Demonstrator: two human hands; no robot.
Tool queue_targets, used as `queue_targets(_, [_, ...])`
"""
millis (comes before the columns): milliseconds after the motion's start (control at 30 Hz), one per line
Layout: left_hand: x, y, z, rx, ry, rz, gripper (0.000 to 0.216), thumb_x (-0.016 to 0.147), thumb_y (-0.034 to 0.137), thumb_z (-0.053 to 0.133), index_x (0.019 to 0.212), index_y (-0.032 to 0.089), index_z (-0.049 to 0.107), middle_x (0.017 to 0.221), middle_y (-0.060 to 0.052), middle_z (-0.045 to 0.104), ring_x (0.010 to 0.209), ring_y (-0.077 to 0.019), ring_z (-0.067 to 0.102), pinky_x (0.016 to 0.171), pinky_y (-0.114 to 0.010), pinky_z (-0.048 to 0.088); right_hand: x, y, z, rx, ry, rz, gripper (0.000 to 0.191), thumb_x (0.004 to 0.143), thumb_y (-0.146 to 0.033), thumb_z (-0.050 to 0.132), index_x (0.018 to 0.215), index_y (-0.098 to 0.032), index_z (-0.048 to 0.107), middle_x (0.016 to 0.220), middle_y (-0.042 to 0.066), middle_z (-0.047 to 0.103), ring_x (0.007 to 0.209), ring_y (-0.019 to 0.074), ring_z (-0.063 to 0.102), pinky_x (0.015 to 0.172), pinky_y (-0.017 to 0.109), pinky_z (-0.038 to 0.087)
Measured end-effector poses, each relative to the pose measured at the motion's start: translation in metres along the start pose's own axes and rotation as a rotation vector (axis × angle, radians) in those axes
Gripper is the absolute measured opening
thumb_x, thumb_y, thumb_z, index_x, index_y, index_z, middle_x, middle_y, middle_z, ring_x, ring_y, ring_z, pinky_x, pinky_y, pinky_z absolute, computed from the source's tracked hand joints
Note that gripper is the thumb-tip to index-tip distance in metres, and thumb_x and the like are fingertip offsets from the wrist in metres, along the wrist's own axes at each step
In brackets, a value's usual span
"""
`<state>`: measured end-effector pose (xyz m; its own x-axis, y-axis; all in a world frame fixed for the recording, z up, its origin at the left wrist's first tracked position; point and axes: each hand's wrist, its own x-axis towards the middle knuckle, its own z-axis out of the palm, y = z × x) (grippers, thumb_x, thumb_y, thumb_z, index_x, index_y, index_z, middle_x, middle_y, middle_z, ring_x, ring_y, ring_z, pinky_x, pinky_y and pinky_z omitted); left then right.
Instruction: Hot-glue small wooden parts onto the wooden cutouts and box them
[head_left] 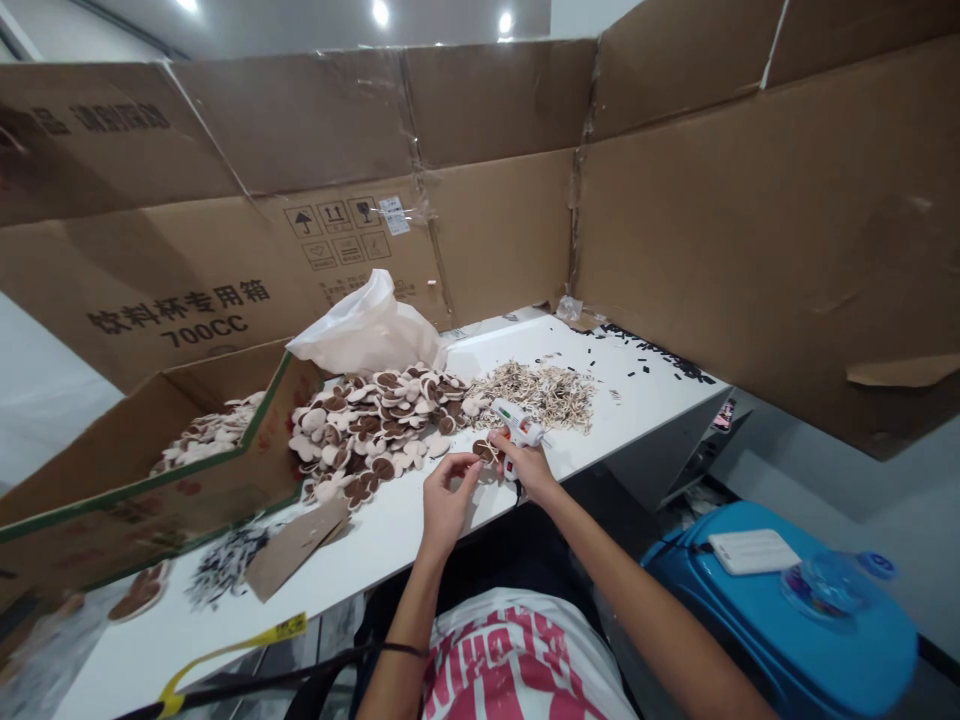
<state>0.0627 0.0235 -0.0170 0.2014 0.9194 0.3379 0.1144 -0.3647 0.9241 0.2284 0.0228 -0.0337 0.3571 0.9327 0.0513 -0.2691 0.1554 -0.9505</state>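
Observation:
My right hand (pixel 527 466) grips a white hot glue gun (pixel 517 425) over the white table (pixel 645 395), its nozzle pointing left. My left hand (pixel 446 495) pinches a small brown and cream round piece (pixel 484 450) at the fingertips, just under the gun's tip. A heap of the same brown and cream round pieces (pixel 375 425) lies right behind my hands. Further right is a pile of thin pale slivers (pixel 544 392).
An open cardboard box (pixel 150 470) with more round pieces sits at the left. A white plastic bag (pixel 367 330) lies behind the heap. Tall cardboard walls (pixel 750 220) ring the table. Black bits (pixel 652 352) are scattered at the far right. A blue case (pixel 780 610) stands at my right.

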Motion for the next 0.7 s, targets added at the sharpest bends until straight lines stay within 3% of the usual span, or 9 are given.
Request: queue_targets(700, [-0.0008, 0.0014, 0.0003, 0.032, 0.019, -0.004, 0.028, 0.087, 0.046, 0.079, 0.098, 0.020, 0.078, 0.093, -0.006, 0.077, 0.083, -0.0196, 0.066, 0.082, -0.032, 0.053, -0.0005, 0.0037, -0.0023, 0.015, -0.052, 0.034, 0.046, 0.074, -0.058, 0.086, 0.094, -0.022, 0.065, 0.061, -0.004, 0.065, 0.045, 0.0161, 0.059, 0.043, 0.026, 0.041])
